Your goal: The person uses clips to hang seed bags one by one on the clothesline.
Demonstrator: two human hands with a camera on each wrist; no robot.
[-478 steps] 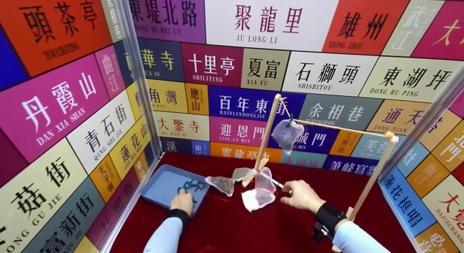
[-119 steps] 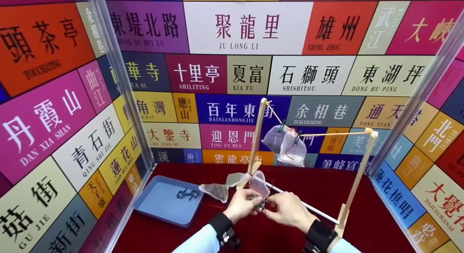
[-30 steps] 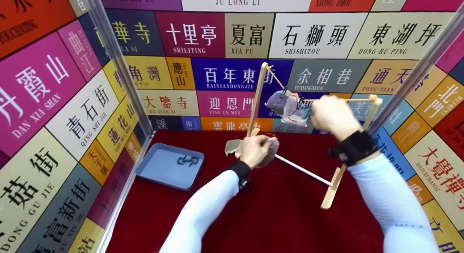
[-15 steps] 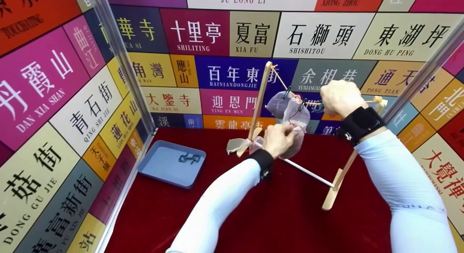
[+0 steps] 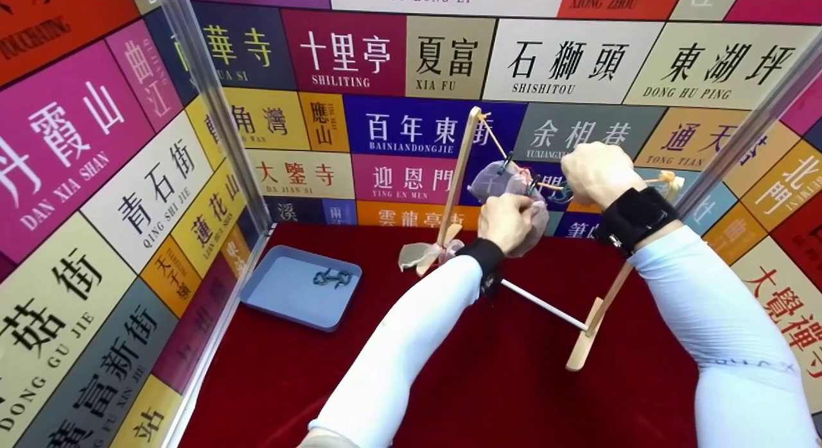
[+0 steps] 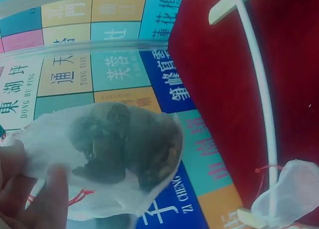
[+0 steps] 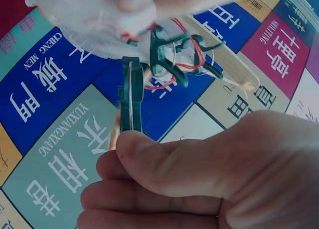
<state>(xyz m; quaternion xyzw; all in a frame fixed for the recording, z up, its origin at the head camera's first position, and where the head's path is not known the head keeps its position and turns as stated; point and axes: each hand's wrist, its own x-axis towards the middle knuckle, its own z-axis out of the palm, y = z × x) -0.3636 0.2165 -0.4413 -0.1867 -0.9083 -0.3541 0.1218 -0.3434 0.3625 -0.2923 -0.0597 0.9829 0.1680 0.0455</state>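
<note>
My left hand (image 5: 507,223) pinches the gathered neck of a white mesh drawstring bag (image 6: 124,149), with dark lumps showing through the mesh in the left wrist view. It is raised just under the twine line (image 5: 655,180). My right hand (image 5: 600,172), beside it at the line, pinches a green clothespin (image 7: 131,94) between thumb and curled index finger. The pin points toward the bag neck. Left of the hands, a greyish mesh bag (image 5: 486,181) hangs clipped to the line. More green clothespins (image 7: 167,57) and red drawstrings crowd there in the right wrist view.
Two wooden posts (image 5: 459,178) carry the line, joined low down by a white rod (image 5: 542,303). Small mesh bags (image 5: 414,254) lie at the left post's foot. A blue tray (image 5: 289,294) with green clothespins (image 5: 332,278) sits left on the red cloth (image 5: 488,377).
A second bag went up on the line after the first. My left hand has since lifted another bag from the cloth to the line; my right hand rose there with a clothespin.
</note>
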